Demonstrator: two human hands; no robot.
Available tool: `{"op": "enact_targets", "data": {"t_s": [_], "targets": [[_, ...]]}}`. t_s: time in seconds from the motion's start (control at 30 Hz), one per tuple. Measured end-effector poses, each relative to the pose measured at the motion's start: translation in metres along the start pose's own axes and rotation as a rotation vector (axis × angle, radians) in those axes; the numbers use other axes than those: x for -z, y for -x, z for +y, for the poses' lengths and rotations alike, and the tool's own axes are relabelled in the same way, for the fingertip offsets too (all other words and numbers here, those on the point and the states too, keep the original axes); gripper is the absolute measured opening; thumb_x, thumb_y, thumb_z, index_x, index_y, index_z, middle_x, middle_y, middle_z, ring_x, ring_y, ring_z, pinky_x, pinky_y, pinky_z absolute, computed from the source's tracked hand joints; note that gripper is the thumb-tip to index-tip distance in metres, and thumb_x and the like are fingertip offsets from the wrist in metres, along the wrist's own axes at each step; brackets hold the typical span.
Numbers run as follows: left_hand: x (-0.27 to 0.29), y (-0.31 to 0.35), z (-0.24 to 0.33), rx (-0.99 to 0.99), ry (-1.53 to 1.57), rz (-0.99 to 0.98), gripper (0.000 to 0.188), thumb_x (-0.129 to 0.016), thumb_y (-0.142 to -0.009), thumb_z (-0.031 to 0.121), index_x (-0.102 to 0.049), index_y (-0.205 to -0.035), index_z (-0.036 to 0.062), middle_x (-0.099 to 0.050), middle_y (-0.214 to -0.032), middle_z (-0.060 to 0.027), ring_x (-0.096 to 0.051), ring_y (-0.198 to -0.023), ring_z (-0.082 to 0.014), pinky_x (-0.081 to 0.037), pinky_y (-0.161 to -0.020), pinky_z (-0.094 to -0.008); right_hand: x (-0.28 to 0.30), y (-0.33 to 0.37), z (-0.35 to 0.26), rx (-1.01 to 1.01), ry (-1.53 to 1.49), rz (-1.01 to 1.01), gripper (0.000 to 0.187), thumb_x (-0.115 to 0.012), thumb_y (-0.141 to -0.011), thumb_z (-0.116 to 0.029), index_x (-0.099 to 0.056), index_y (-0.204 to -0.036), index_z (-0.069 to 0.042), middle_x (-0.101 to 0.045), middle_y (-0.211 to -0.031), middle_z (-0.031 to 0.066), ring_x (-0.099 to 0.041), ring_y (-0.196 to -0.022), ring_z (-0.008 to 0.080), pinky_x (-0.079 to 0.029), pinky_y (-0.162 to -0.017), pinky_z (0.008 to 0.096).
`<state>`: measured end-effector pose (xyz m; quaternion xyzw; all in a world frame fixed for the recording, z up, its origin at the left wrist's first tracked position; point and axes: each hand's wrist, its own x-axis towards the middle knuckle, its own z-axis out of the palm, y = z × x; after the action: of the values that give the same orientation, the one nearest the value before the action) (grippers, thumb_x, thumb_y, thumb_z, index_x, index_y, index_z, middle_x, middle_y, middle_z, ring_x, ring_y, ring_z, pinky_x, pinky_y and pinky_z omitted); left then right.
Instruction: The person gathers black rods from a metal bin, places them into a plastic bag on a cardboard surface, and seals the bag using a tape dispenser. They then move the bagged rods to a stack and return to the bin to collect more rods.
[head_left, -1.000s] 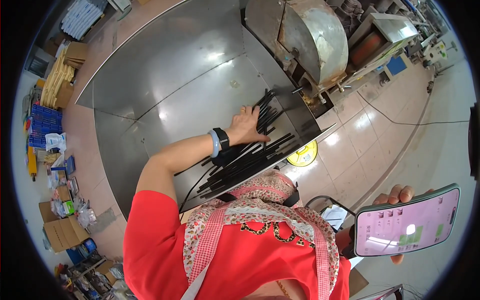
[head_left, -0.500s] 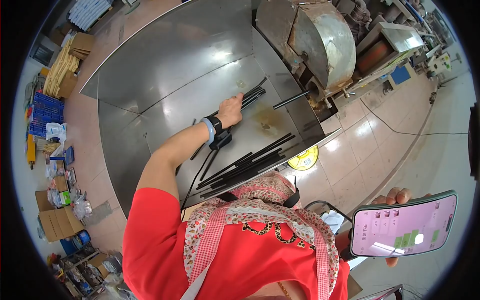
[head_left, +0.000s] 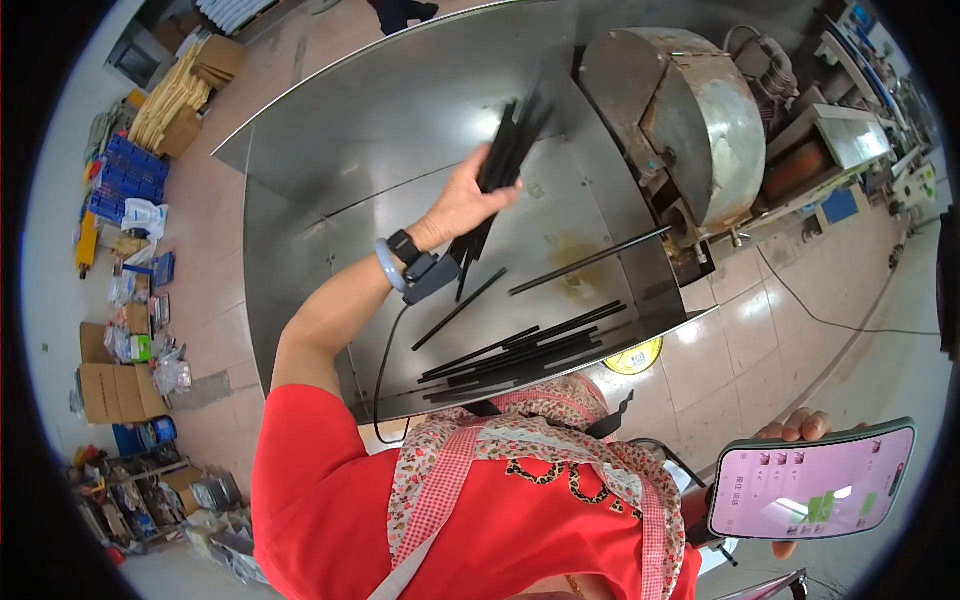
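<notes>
My left hand is closed round a bundle of thin black rods, raised at a slant above the steel tray. The bundle's far ends are smeared by motion. One loose black rod lies just below that hand. A longer black rod stretches across the tray, its right end at the machine's opening. Along the near edge rests a pile of several black rods. At the right, my right hand grips a smartphone with a lit pink screen; most of that hand is hidden behind it.
A rusty metal machine with a rounded housing stands at the tray's right end. Below the tray's right edge is a yellow round object. Cartons and blue crates line the left. Another person's dark shoe shows at the top.
My left hand has gathered up the bundle of rods and lifted it off the tray, turning it steeper. The rod by the machine has shifted in view. My right hand still holds the smartphone.
</notes>
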<state>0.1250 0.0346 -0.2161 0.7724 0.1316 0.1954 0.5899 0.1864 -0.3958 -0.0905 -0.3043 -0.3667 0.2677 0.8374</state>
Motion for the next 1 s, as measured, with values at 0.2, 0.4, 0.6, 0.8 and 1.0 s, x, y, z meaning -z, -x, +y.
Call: {"op": "enact_targets", "data": {"t_s": [0.2,0.4,0.6,0.8,1.0], "targets": [[0.046,0.002,0.028,-0.052,0.002,0.195,0.032,-0.066,-0.073,0.006,-0.049,-0.101,0.0035,-0.055,-0.081,-0.0003,-0.052,-0.074,-0.007,-0.044,-0.07,-0.0227,0.014,-0.012,-0.005,-0.212,-0.092,-0.039,0.055,-0.028,-0.081,-0.048,-0.04,-0.112,-0.004,-0.046,-0.106,0.0179,-0.052,-0.101,0.0339,-0.047,-0.084,0.0499],[0.067,0.037,-0.022,0.309,-0.133,0.121,0.029,-0.065,-0.07,0.004,-0.049,-0.095,0.0035,-0.054,-0.075,-0.0005,-0.051,-0.067,-0.0089,-0.043,-0.062,-0.0238,0.016,-0.025,-0.005,-0.3,-0.119,-0.051,0.068,-0.011,-0.09,-0.056,-0.049,-0.103,-0.002,-0.05,-0.102,0.0179,-0.056,-0.098,0.035,-0.047,-0.082,0.0532],[0.042,0.094,-0.073,0.57,-0.001,-0.074,0.03,-0.064,-0.069,0.009,-0.05,-0.093,0.0007,-0.053,-0.074,-0.0032,-0.052,-0.068,-0.0115,-0.043,-0.063,-0.0286,0.02,-0.024,-0.008,-0.329,-0.086,-0.054,0.068,-0.009,-0.09,-0.056,-0.049,-0.103,-0.003,-0.05,-0.101,0.0175,-0.056,-0.097,0.0355,-0.048,-0.082,0.0525],[-0.001,0.136,-0.093,0.488,-0.33,-0.25,0.039,-0.065,-0.067,0.014,-0.049,-0.099,-0.0016,-0.057,-0.077,-0.0155,-0.057,-0.074,-0.0299,-0.044,-0.067,-0.0382,0.018,-0.029,0.002,-0.333,-0.12,-0.052,0.068,-0.008,-0.091,-0.054,-0.049,-0.104,-0.002,-0.049,-0.101,0.018,-0.056,-0.098,0.0353,-0.048,-0.082,0.0529],[-0.053,0.121,-0.079,0.332,-0.314,-0.364,0.041,-0.066,-0.065,0.017,-0.052,-0.1,0.0001,-0.059,-0.085,-0.0213,-0.056,-0.081,-0.0376,-0.045,-0.072,-0.0388,0.003,-0.033,0.006,-0.292,-0.092,-0.014,0.068,-0.007,-0.091,-0.053,-0.048,-0.105,-0.001,-0.048,-0.1,0.0188,-0.055,-0.097,0.0342,-0.049,-0.082,0.0525]]}}
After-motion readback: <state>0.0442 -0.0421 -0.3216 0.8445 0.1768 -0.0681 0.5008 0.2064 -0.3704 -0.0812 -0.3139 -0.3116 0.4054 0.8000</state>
